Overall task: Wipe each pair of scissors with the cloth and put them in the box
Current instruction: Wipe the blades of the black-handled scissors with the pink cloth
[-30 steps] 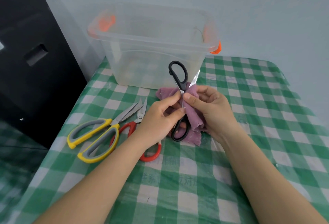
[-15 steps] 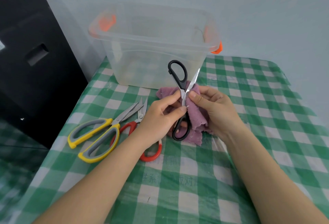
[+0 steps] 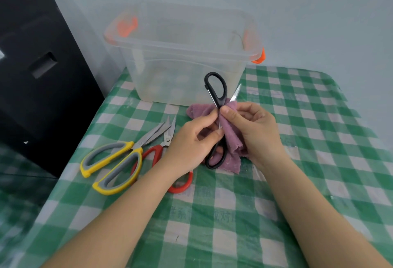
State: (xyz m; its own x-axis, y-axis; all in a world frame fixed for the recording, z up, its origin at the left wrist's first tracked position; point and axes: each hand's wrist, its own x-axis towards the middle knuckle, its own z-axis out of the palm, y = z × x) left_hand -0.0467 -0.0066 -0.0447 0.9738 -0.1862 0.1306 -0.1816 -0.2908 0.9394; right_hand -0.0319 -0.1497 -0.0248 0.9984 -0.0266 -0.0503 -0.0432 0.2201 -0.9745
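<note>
Head view: two hands work a purple cloth along black-handled scissors in front of a clear box.

The left hand (image 3: 191, 140) pinches the open black-handled steel scissors (image 3: 215, 95) near the pivot between thumb and forefinger, one handle loop raised, the other low near the table. The right hand (image 3: 255, 127) grips the fuzzy purple cloth (image 3: 231, 140), fingers curled and thumb pressing it round one blade, whose tip sticks out above the fold. All this hangs near the middle of the green-and-white checked tablecloth (image 3: 319, 161). The clear plastic box with orange latches (image 3: 182, 55) stands just behind, at the table's far edge. Yellow-and-grey handled scissors (image 3: 114, 165) and red-handled scissors (image 3: 157, 155) lie flat towards the left edge, touching, blades pointing towards the box.
</note>
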